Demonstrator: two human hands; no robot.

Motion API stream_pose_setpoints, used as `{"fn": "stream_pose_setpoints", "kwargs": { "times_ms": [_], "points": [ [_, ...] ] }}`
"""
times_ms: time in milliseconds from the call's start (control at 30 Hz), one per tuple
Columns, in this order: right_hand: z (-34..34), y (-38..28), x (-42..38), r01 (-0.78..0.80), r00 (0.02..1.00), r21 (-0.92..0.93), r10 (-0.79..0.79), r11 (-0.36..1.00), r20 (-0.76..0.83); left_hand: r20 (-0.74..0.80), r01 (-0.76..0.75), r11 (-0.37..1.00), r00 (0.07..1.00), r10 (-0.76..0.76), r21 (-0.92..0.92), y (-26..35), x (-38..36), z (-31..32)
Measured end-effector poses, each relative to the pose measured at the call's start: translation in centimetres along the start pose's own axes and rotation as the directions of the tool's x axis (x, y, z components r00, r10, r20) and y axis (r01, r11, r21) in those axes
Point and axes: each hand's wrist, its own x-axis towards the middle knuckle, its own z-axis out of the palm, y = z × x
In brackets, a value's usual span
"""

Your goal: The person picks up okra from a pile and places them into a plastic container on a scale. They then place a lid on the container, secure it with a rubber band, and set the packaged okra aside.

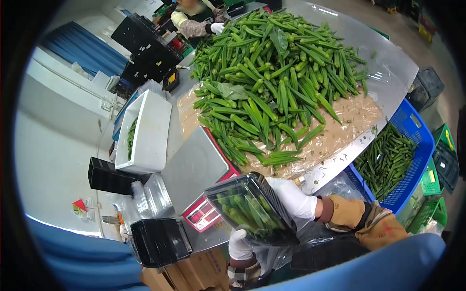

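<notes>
A black plastic tray of okra (247,208) under a clear cover is held tilted at the lower middle, in front of the scale. My left hand (240,245), in a white glove, grips its lower near edge. On its right side my right hand (293,198), also white-gloved, holds the black ribbed edge; some fingers are hidden behind the tray. The red and silver weighing scale (196,167) has a bare plate. Beyond it a large heap of okra (276,72) lies on brown plastic-covered sheeting (357,114) on the metal table.
A blue crate (421,145) of okra stands at the right, near green crates (429,213). A white foam box (154,131) and black trays (158,242) are at the left. A co-worker's gloved hand (217,28) is at the heap's far side.
</notes>
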Motion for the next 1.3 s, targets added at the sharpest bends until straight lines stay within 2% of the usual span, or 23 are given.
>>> {"fn": "stream_pose_setpoints", "kwargs": {
  "times_ms": [67, 133, 167, 233, 267, 333, 367, 400, 433, 500, 567, 600, 733, 800, 867, 967, 1000, 1067, 1100, 1133, 1167, 1233, 1300],
  "points": [
    [0.1, 0.9, -0.5, -0.025, 0.999, 0.029, 0.024, 0.999, 0.028, 0.071, 0.031, 0.997, 0.997, -0.026, -0.071, 0.0, 0.1, -0.3],
    [-0.8, -0.9, -0.4, 0.004, 0.998, -0.146, 0.006, 0.989, 0.068, 0.148, 0.090, 0.990, 0.986, -0.073, -0.111, 0.3, 0.2, -0.3],
    [-0.8, -0.6, -0.3, -0.021, 0.994, -0.131, 0.035, 0.991, 0.104, 0.186, 0.120, 0.984, 0.978, -0.095, -0.129, 0.5, 0.1, -0.5],
    [-0.7, 0.9, -0.3, -0.072, 0.981, -0.105, 0.090, 0.992, 0.175, 0.179, 0.210, 0.963, 0.967, -0.179, -0.172, 0.3, -0.6, -5.6],
    [-1.0, 1.5, 0.0, -0.334, 0.897, 0.216, 0.239, 0.918, 0.371, 0.179, 0.223, 0.966, 0.964, -0.198, -0.131, 0.6, -0.7, -6.4],
    [-2.6, 1.0, 1.0, -0.603, 0.797, 0.584, 0.383, 0.544, 0.466, 0.155, 0.200, 0.980, 0.967, -0.201, 0.022, 1.8, -0.4, -1.8],
    [-3.6, 0.7, 1.6, -0.667, 0.731, 0.693, 0.421, 0.275, 0.537, 0.143, 0.189, 0.977, 0.969, -0.202, 0.099, 2.4, -0.3, 0.5],
    [-4.6, 0.5, 2.3, -0.610, 0.776, 0.764, 0.350, 0.209, 0.524, 0.113, 0.217, 0.958, 0.964, -0.240, 0.186, 3.3, -0.2, 3.2],
    [-5.8, -0.4, 3.1, -0.635, 0.746, 0.765, 0.346, 0.112, 0.569, 0.105, 0.269, 0.928, 0.947, -0.304, 0.257, 3.5, 0.2, 2.6],
    [-7.7, -0.3, 4.2, -0.639, 0.765, 0.761, 0.198, 0.114, 0.613, 0.115, 0.315, 0.882, 0.920, -0.374, 0.351, 3.6, 0.9, 2.9],
    [-8.8, -2.7, 5.5, -0.652, 0.756, 0.708, 0.153, 0.273, 0.637, 0.150, 0.305, 0.864, 0.908, -0.391, 0.400, 4.0, 1.7, 6.9],
    [-9.2, -4.0, 5.7, -0.621, 0.768, 0.626, 0.208, 0.471, 0.606, 0.151, 0.300, 0.839, 0.902, -0.405, 0.454, 4.3, 1.7, 8.8],
    [-11.3, -7.4, 7.0, -0.557, 0.741, 0.367, 0.246, 0.745, 0.625, 0.172, 0.130, 0.752, 0.935, -0.310, 0.647, 5.0, 1.9, 11.0],
    [-12.4, -7.5, 6.8, -0.460, 0.769, 0.373, 0.153, 0.806, 0.620, 0.116, 0.190, 0.716, 0.927, -0.356, 0.672, 5.1, 1.7, 11.2],
    [-13.4, -9.5, 7.1, -0.448, 0.736, 0.296, 0.160, 0.844, 0.658, 0.053, 0.252, 0.687, 0.919, -0.390, 0.682, 5.2, 1.4, 11.7],
    [-15.6, -13.2, 6.8, -0.374, 0.682, 0.064, 0.228, 0.925, 0.695, 0.072, 0.261, 0.724, 0.917, -0.394, 0.638, 4.4, 1.2, 10.3],
    [-16.2, -12.9, 6.1, -0.268, 0.728, 0.107, 0.128, 0.958, 0.674, 0.013, 0.298, 0.725, 0.921, -0.389, 0.621, 4.5, 0.6, 10.4],
    [-17.9, -13.5, 4.0, -0.206, 0.743, 0.120, 0.075, 0.971, 0.666, -0.019, 0.328, 0.787, 0.927, -0.373, 0.523, 5.1, -0.6, 11.5],
    [-18.9, -14.9, 3.1, -0.250, 0.721, 0.090, 0.123, 0.964, 0.682, -0.043, 0.343, 0.815, 0.929, -0.367, 0.466, 5.2, -1.1, 11.7],
    [-19.7, -15.6, 2.6, -0.188, 0.618, 0.008, 0.112, 0.982, 0.778, -0.012, 0.302, 0.829, 0.942, -0.336, 0.471, 4.9, -1.2, 10.7],
    [-20.0, -15.8, 2.2, -0.107, 0.501, -0.058, 0.104, 0.993, 0.859, -0.063, 0.324, 0.827, 0.941, -0.334, 0.459, 5.1, -1.7, 11.1],
    [-17.6, -15.7, -0.6, 0.095, 0.592, 0.113, -0.147, 0.989, 0.792, -0.086, 0.298, 0.841, 0.953, -0.291, 0.452, 4.5, -2.2, 10.1],
    [-14.9, -14.9, -1.4, -0.012, 0.474, 0.115, -0.095, 0.993, 0.875, -0.146, 0.267, 0.839, 0.964, -0.224, 0.474, 3.7, -2.5, 9.7]
  ]
}}
